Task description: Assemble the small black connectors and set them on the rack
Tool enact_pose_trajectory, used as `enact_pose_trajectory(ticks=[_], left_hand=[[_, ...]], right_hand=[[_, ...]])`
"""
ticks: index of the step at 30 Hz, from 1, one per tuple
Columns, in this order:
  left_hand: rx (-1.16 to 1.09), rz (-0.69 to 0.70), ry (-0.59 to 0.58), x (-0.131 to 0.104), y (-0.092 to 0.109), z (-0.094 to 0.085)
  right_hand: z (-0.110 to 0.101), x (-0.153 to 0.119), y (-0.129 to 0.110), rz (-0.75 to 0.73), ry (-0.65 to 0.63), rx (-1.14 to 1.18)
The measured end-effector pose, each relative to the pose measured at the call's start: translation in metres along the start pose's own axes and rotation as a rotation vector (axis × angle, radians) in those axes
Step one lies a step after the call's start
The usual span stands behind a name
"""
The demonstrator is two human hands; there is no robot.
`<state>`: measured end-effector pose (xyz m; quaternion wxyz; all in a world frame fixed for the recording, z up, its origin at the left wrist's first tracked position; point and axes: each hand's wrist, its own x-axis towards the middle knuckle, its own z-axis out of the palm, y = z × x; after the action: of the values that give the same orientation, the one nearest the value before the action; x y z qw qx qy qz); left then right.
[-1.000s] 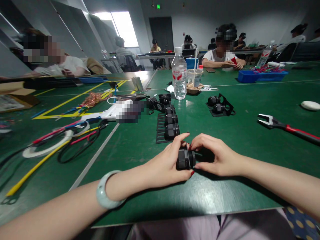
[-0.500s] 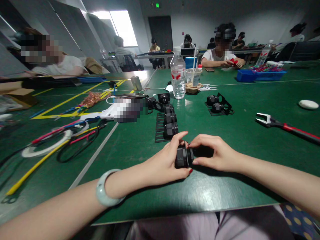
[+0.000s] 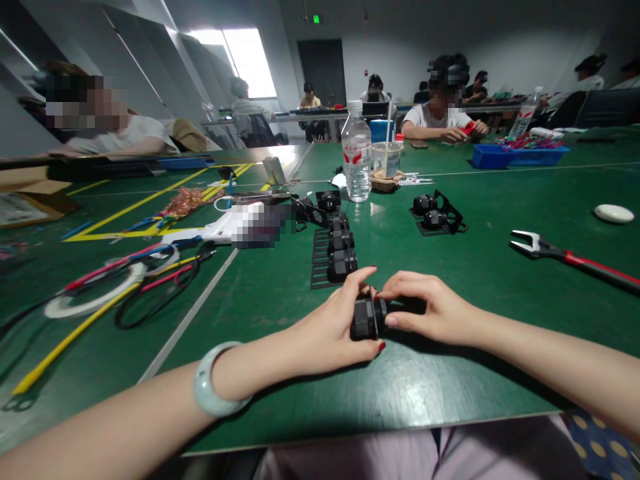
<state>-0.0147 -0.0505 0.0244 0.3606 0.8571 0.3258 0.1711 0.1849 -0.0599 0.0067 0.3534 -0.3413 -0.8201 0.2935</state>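
Between my hands, low over the near part of the green table, is a black cable gland with a hexagonal body and a flat plate around it. My left hand grips the hexagonal side, thumb below and fingers above. At the gland's right end, the fingertips and thumb of my right hand close around the round black nut. Just beyond my left hand, several similar black glands stand in a row on a slotted black plate. Another pair of black glands on a bracket sits farther right.
A water bottle and a cup with a straw stand mid-table. Red-handled wrench-like pliers and a white oval object lie at right. Coloured cables and a white device lie left. Co-workers sit beyond.
The view has shifted slightly. Both hands keep nearly the same hold on the cable gland; the co-worker's hands across the table have moved a little with a red object.
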Motion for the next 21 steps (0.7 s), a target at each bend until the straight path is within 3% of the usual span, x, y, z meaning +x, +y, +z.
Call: enact_pose_trajectory(ticks=[11,21], left_hand=[[0.010,0.009,0.000,-0.0004,0.0002,-0.0004],[0.015,0.005,-0.009,-0.0006,0.0014,-0.0013]], right_hand=[[-0.0031,-0.0003,-0.0045,0.004,-0.027,-0.106],[-0.0030,-0.0029,-0.0038,-0.134,-0.014,-0.200]])
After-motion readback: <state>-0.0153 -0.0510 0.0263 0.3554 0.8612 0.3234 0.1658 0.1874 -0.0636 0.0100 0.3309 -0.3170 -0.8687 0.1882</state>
